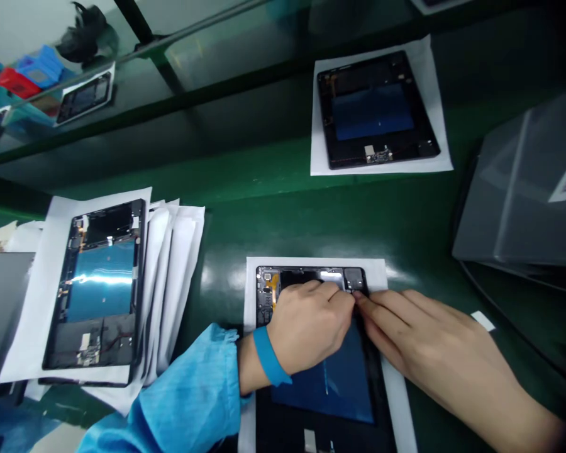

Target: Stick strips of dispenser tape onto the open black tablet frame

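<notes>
An opened tablet with a blue battery lies on a white sheet in front of me. My left hand, wearing a blue wrist band, is curled closed over the tablet's upper part. Its fingertips face down and are hidden, so what they hold cannot be seen. My right hand reaches in from the right, fingers close together. Its fingertips meet those of my left hand at the tablet's upper right corner, beside a small dark component. Anything pinched there is too small to make out.
At left, another opened tablet lies on a stack of white sheets. A third tablet rests on paper behind. A grey box-like device with a cable stands right. A glass shelf crosses the back, holding bins.
</notes>
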Tool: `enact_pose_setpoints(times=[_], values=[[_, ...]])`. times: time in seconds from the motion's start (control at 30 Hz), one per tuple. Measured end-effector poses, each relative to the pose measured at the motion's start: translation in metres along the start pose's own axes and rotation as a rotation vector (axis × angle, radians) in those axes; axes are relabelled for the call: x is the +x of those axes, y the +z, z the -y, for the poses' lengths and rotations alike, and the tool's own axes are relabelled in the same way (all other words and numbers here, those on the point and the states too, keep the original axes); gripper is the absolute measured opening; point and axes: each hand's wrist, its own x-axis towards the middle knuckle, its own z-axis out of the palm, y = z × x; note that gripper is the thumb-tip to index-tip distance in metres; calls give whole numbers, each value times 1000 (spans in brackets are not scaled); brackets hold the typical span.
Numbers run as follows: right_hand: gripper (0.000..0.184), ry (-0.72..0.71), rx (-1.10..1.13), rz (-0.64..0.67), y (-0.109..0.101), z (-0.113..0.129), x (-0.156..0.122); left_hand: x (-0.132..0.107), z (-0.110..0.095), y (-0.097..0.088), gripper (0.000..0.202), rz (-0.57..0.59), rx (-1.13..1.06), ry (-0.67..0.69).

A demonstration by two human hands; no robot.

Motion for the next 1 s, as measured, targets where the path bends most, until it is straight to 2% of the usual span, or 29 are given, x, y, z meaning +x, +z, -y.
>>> enact_pose_setpoints(times=[0.2, 0.37, 0.53, 0.7, 0.8, 0.87, 1.0], values=[[28, -104, -99, 61, -1, 5, -18, -1, 1, 1, 26, -19, 8, -2], [29, -41, -93, 110, 0, 11, -28, -1, 2, 3, 26, -10, -12, -2], [25, 31, 53, 32, 0, 6, -20, -1, 3, 3, 28, -13, -18, -18], [25, 51, 70, 10, 1, 7, -5, 2, 6, 2, 24, -23, -36, -44], [24, 64, 44, 1, -11, 10, -7, 7, 10, -2, 25, -46, -50, -25], [21, 119, 29, -38, -26, 9, -19, 11, 14, -5, 24, -56, -50, 2], [16, 361, -114, -302, -68, -6, -71, 22, 21, -8, 24, -130, -30, 76]])
